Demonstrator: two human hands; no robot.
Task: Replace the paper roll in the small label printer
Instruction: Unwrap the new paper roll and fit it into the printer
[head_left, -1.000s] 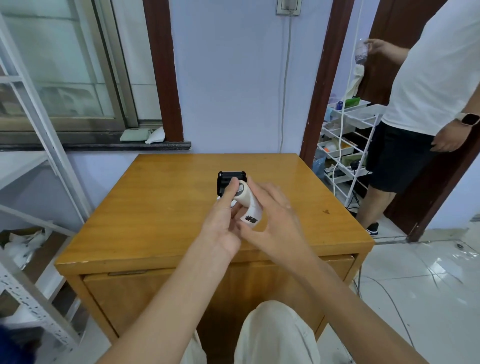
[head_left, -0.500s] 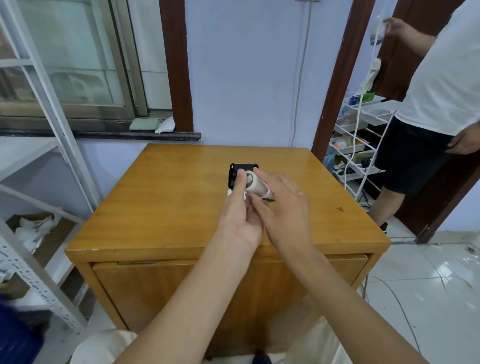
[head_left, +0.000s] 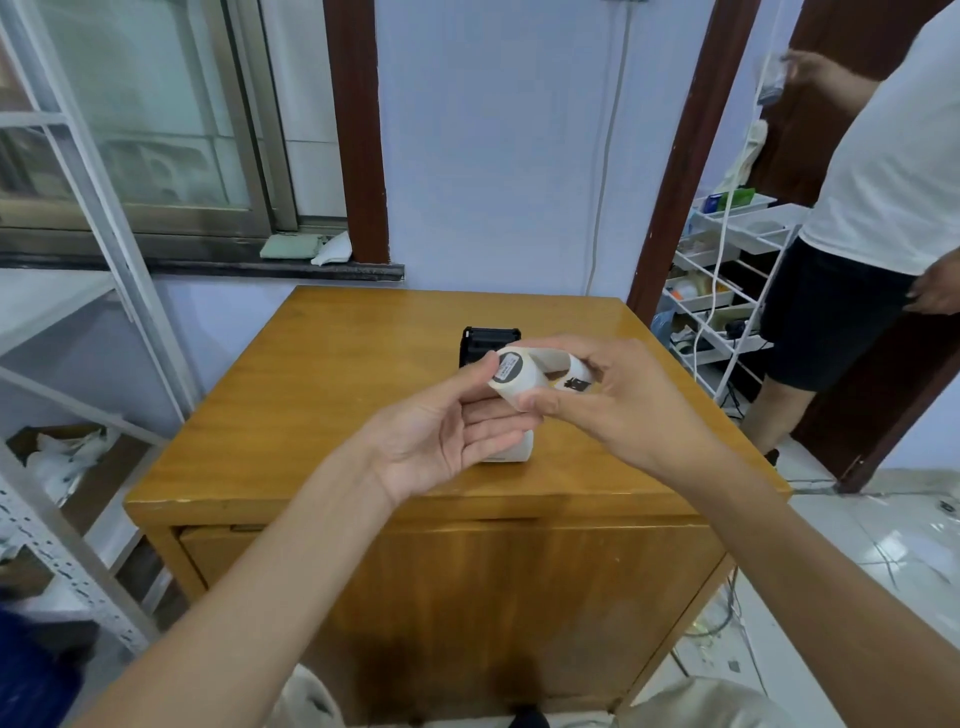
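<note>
A small white paper roll (head_left: 519, 376) with a dark round end label is held above the wooden table (head_left: 332, 374). My left hand (head_left: 447, 431) pinches its near end with thumb and fingers. My right hand (head_left: 618, 400) grips the loose strip of labels (head_left: 574, 376) that is peeled away to the right. Behind the roll stands the label printer's open black lid (head_left: 483, 345). Its white body (head_left: 511, 449) shows only partly under my hands.
A person in a white shirt and dark shorts (head_left: 878, 208) stands in the doorway at right, beside a white wire rack (head_left: 727, 291). A grey metal shelf frame (head_left: 88, 260) stands left of the table. A cable (head_left: 605, 171) hangs down the back wall.
My hands have lifted the roll and drawn apart; my right hand has pulled a strip of labels off the roll to the right. The camera has moved closer to the table.
</note>
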